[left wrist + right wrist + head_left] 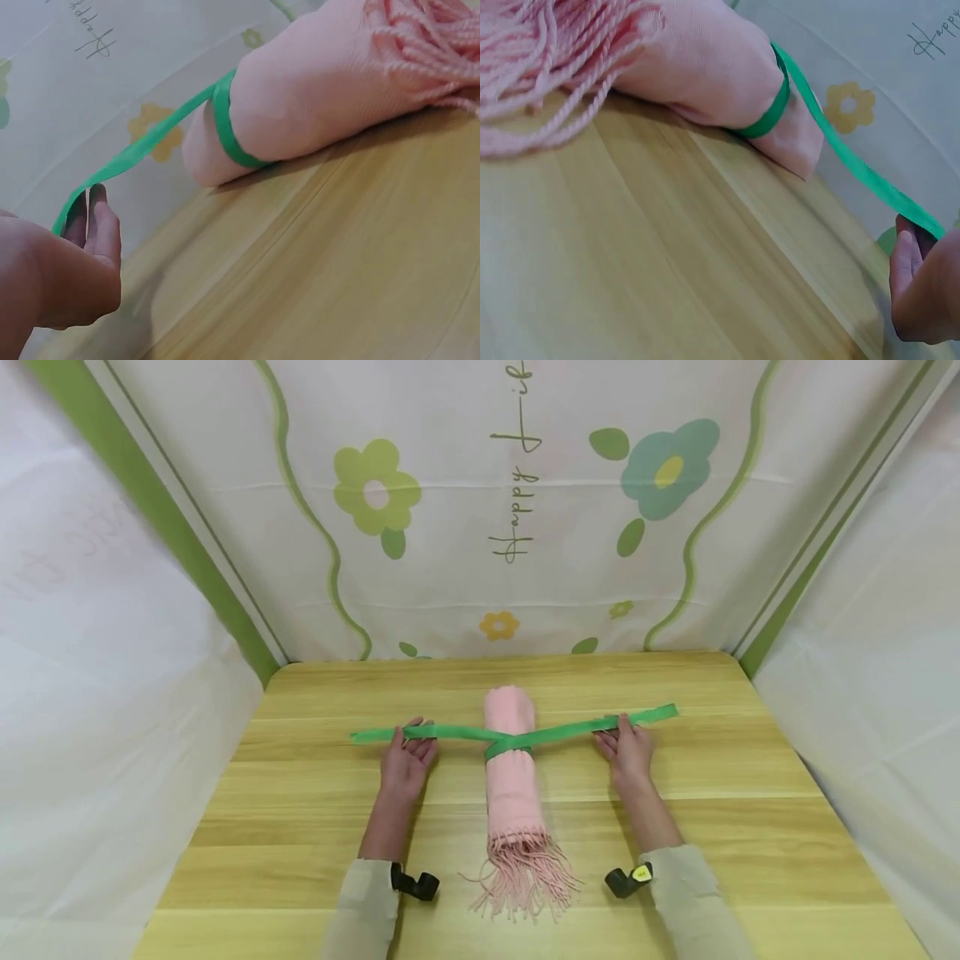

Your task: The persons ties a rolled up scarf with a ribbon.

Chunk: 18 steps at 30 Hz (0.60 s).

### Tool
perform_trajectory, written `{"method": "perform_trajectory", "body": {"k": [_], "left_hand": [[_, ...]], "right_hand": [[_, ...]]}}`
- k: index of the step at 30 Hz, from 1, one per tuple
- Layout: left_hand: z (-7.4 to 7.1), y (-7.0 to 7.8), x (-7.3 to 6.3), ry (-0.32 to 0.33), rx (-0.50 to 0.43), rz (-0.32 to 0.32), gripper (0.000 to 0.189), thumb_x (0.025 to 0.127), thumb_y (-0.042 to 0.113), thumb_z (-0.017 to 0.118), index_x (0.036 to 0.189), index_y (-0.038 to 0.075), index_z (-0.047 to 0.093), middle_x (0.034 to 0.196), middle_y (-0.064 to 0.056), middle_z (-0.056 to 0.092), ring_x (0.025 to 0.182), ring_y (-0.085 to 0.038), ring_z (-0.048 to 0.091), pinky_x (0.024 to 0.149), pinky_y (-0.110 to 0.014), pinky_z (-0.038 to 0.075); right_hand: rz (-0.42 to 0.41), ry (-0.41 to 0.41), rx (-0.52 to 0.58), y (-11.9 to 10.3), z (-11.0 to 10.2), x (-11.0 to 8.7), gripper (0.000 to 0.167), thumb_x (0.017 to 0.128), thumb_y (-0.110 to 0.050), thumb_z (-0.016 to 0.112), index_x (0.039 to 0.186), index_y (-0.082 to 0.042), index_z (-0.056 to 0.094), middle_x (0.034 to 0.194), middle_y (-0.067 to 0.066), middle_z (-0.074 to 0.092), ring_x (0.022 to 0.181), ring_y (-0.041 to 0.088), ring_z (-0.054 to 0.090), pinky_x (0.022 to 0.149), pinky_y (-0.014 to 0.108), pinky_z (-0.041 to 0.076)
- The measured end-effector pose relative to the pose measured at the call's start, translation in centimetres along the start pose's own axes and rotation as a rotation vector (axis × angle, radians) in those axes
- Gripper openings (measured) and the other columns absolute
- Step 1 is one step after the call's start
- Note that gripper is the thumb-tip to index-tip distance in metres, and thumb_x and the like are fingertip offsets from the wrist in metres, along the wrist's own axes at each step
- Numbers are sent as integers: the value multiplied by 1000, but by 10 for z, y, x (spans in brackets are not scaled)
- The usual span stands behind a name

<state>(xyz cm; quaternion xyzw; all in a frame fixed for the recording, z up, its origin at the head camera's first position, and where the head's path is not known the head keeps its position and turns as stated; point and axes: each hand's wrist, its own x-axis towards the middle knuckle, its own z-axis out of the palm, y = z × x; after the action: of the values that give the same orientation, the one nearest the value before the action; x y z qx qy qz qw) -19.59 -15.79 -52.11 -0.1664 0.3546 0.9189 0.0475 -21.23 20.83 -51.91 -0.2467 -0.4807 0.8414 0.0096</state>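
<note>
Toward the left edge of the pale wooden surface (300,827), the left hand (406,762) pinches one end of the flat green ribbon (450,732) between curled fingers (96,217). The ribbon crosses and loops round the rolled pink fringed scarf (512,777), which lies mid-surface with its fringe toward the near edge. Toward the right edge, the right hand (627,750) pinches the other end, so the step in hand looks like cinching the first crossing; the next move likely calls for an even outward pull, then forming a knot.

A rolled pink scarf (712,75) lies on the wooden table (652,262), its fringe (532,60) spread at upper left. A green ribbon (855,169) circles the roll and runs taut to the right hand (926,289), whose fingers pinch it
</note>
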Motion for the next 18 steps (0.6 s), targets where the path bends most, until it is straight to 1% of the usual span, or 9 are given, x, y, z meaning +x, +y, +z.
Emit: {"method": "perform_trajectory", "body": {"k": [2,5,7,9,11,12,14,16,18], "left_hand": [[2,-6,1,-33,-81,-14,43,109,40,26,131,14,53,123,-5,66,115,-23,63,120,-44,32],[6,-14,4,-89,-189,-33,47,108,43,32,146,15,39,141,-8,52,136,-28,47,125,-47,21],[11,-20,5,-107,-237,-49,52,107,39,39,152,15,31,146,-8,46,143,-27,39,126,-45,17],[15,-26,7,-117,-264,-67,54,107,31,46,154,11,28,143,-8,49,143,-23,40,126,-40,17],[20,-32,8,-115,-298,-85,48,106,20,49,150,6,35,134,-9,57,137,-22,48,125,-35,19],[23,-36,8,-112,-305,-93,42,105,16,50,145,3,42,127,-10,62,131,-21,54,124,-33,22],[26,-41,9,-128,-306,-108,29,105,10,49,131,0,54,118,-11,67,122,-20,61,121,-29,27],[30,-46,9,-134,-273,-109,22,105,7,47,118,-2,63,112,-12,70,115,-19,66,115,-23,35],[33,-50,8,-135,-219,-103,24,105,6,45,110,-2,68,110,-13,72,110,-17,69,107,-20,43]], "right_hand": [[32,-58,52,3,3,1,34,105,-31,47,127,-5,55,93,-2,73,88,10,69,93,24,55],[91,-151,158,6,7,2,46,105,-27,49,146,-9,43,117,-1,70,115,12,62,105,23,47],[115,-205,214,9,10,2,52,105,-20,49,153,-8,33,132,2,61,131,14,51,111,22,41],[124,-237,248,11,14,3,53,105,-11,48,154,-3,29,142,7,54,141,17,44,113,20,37],[124,-236,264,14,18,2,49,103,-3,48,150,3,35,142,11,53,141,19,44,113,19,38],[130,-235,263,15,19,2,45,103,-1,48,146,4,41,139,11,55,138,18,47,112,18,37],[138,-224,238,18,22,2,32,101,2,50,133,3,56,128,10,63,127,17,56,110,18,41],[146,-223,199,21,25,2,22,100,3,53,115,-1,68,117,7,68,112,13,61,106,18,44],[146,-245,136,24,27,2,18,99,1,55,103,-6,71,113,3,70,101,10,61,101,20,48]]}}
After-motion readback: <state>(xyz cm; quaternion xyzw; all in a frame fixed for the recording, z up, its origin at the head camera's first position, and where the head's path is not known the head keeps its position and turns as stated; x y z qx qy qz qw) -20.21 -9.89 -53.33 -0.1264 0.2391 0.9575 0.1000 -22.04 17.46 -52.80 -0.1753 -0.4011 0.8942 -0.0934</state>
